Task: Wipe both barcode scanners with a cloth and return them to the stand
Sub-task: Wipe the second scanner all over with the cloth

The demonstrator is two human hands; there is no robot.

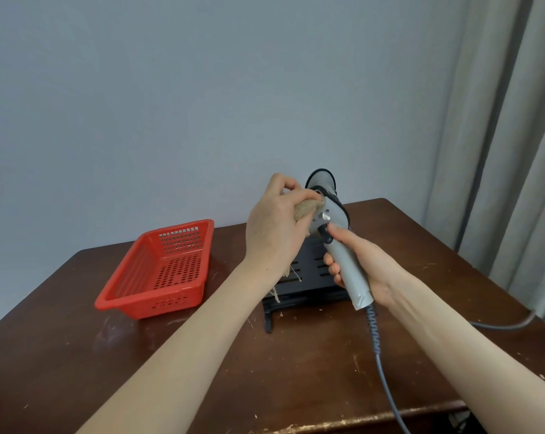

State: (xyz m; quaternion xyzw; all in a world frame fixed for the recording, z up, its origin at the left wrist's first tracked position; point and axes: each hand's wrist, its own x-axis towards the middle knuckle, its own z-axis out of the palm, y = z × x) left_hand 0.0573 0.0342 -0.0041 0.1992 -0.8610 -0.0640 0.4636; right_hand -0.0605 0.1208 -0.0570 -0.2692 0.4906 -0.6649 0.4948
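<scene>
A person's right hand point(363, 267) grips the grey handle of a corded barcode scanner point(334, 214), fingers curled round the handle and the thumb lying just beside the dark trigger, holding the device tilted in the air above the middle of a dark wooden counter point(265, 371). The left hand point(274, 233) is closed on a bunched beige cloth point(305, 209), pinching it and pressing it against the left side of the scanner's head, whose black-rimmed nose points up and away toward the far wall point(202, 89); loose threads of the cloth trail down below the wrist. Directly behind and beneath the scanner, a black slotted stand point(308, 277) sits on the counter, partly hidden by both hands. A grey cable point(379, 355) leaves the butt of the handle, drops to the counter and runs toward the near edge, while a further length shows at the right edge of the counter. To the left of the stand, well apart from it, a red perforated plastic basket point(130, 270) rests on the counter. Pale curtains point(515, 151) hang at the right of the scene. The counter's surface is scuffed, with pale flecks scattered near the stand.
</scene>
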